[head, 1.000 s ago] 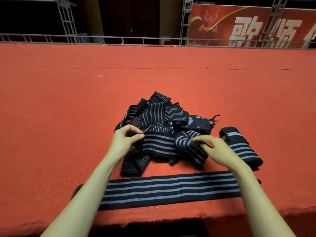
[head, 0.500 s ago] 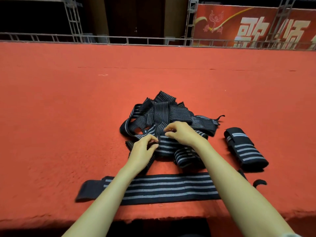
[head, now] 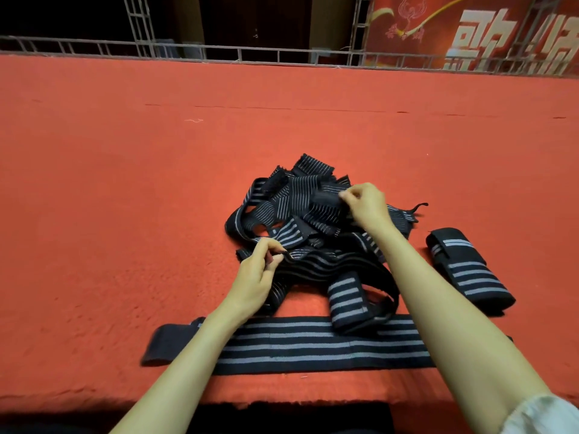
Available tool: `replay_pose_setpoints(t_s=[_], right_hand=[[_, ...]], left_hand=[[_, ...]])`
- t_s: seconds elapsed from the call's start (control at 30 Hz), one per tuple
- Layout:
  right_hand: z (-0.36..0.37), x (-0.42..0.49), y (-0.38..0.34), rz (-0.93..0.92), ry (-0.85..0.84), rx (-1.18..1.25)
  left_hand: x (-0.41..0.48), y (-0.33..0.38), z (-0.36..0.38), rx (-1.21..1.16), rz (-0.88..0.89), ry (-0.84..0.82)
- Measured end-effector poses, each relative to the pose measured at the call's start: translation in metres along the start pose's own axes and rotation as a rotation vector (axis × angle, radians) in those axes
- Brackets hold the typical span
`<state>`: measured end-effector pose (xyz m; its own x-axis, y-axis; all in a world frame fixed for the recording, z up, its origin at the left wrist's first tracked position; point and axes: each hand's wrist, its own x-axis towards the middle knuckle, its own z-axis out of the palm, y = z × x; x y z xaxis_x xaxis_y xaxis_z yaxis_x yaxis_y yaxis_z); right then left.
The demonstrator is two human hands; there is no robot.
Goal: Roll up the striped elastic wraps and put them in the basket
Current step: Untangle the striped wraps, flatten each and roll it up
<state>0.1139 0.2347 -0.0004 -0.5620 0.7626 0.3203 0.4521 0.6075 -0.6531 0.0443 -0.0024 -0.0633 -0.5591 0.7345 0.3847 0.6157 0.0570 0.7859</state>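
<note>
1. The pile of striped elastic wraps [head: 313,220] lies tangled on the red-covered table [head: 125,189]. Its black bands with grey stripes are looped over and through one another.
2. At the far right of the pile's top, the right hand [head: 366,205] pinches a dark end tab [head: 326,200] between thumb and curled fingers.
3. At the pile's near left edge, the left hand [head: 257,277] pinches the rim of a band that sweeps along the pile's near side.
4. The step in hand looks like sorting: one wrap is being singled out of the tangle, and rolling it has not begun.
5. Just in front of the pile a flat wrap [head: 313,346] lies stretched out straight, with a loop from the pile resting on its far edge.
6. To the right of the pile, clearly apart from it, sits a rolled wrap [head: 466,270], fastened shut.
7. No basket is in view, so nothing has visibly been put away.
8. I cannot tell whether the two pinched parts belong to one band. The next move calls for drawing them apart gently and easing that band free of its neighbours.
9. Far behind the pile, a metal railing [head: 219,54] edges the table, with a red banner [head: 470,32] beyond it.
</note>
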Motion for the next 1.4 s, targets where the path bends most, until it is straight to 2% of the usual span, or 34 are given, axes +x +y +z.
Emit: replay_pose_setpoints(t_s=[0.1, 0.13, 0.23, 0.27, 0.4, 0.47, 0.53, 0.57, 0.63, 0.77, 0.9, 1.0, 1.1, 1.4], right_hand=[[-0.003, 0.01, 0.003, 0.056, 0.264, 0.052], [0.003, 0.009, 0.007, 0.067, 0.241, -0.002], [0.031, -0.006, 0.026, 0.069, -0.151, -0.294], [0.033, -0.013, 0.029, 0.081, -0.225, -0.311], [0.003, -0.047, 0.018, 0.002, -0.162, 0.027], [-0.02, -0.078, 0.002, -0.109, -0.263, 0.184], [-0.033, -0.108, -0.012, -0.223, -0.433, 0.124], [-0.034, -0.118, -0.014, -0.268, -0.465, 0.062], [-0.034, -0.128, -0.017, -0.297, -0.412, 0.055], [-0.04, -0.138, -0.022, -0.351, -0.323, 0.222], [-0.045, -0.143, -0.021, -0.377, -0.258, 0.277], [-0.045, -0.145, -0.021, -0.376, -0.265, 0.322], [-0.045, -0.144, -0.022, -0.379, -0.258, 0.353], [-0.033, -0.151, -0.021, -0.22, -0.285, 0.688]], left_hand=[[0.002, -0.006, -0.001, -0.054, -0.076, 0.111], [0.004, -0.007, -0.001, -0.083, -0.119, 0.141], [0.008, -0.007, 0.002, -0.188, -0.265, 0.21], [0.008, -0.008, 0.003, -0.237, -0.305, 0.227], [0.004, 0.002, 0.001, -0.452, -0.362, 0.264], [0.003, 0.01, 0.001, -0.502, -0.353, 0.296], [0.001, 0.022, 0.002, -0.587, -0.346, 0.315], [0.001, 0.028, 0.003, -0.648, -0.341, 0.31], [-0.002, 0.044, 0.006, -0.745, -0.312, 0.268], [-0.006, 0.066, 0.006, -0.831, -0.226, 0.173], [-0.008, 0.068, 0.007, -0.754, -0.12, 0.209], [-0.011, 0.067, 0.008, -0.602, -0.026, 0.198], [-0.013, 0.067, 0.009, -0.467, -0.007, 0.221], [-0.023, 0.068, 0.01, -0.104, 0.115, 0.314]])
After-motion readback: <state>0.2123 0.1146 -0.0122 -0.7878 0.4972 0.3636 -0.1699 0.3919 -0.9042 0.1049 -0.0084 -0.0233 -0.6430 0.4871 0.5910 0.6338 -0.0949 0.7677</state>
